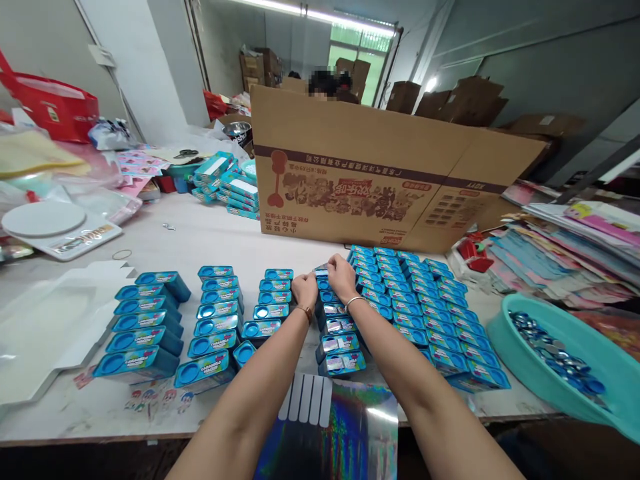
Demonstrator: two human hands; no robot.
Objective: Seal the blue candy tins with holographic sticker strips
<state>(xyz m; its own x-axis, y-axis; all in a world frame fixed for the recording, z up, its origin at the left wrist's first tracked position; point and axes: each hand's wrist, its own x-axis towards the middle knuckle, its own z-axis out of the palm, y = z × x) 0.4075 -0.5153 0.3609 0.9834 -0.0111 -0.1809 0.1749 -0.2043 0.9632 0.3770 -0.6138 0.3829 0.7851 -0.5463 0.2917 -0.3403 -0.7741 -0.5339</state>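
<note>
Rows of small blue boxes cover the white table (210,233). My left hand (304,288) and my right hand (341,275) meet over the far box (321,272) of the middle row, fingers curled and pinching at its top. That middle row (338,333) carries shiny holographic tops. Rows to the left (216,313) and right (425,300) show plain blue tops. A holographic sticker sheet (345,427) with white peeled strips lies at the table's near edge between my forearms.
A large cardboard box (380,180) stands behind the rows, with a person partly hidden beyond it. A teal basin (505,333) of shiny round pieces sits at the right. Printed paper stacks (560,253) lie behind it; flat white card (45,320) lies left.
</note>
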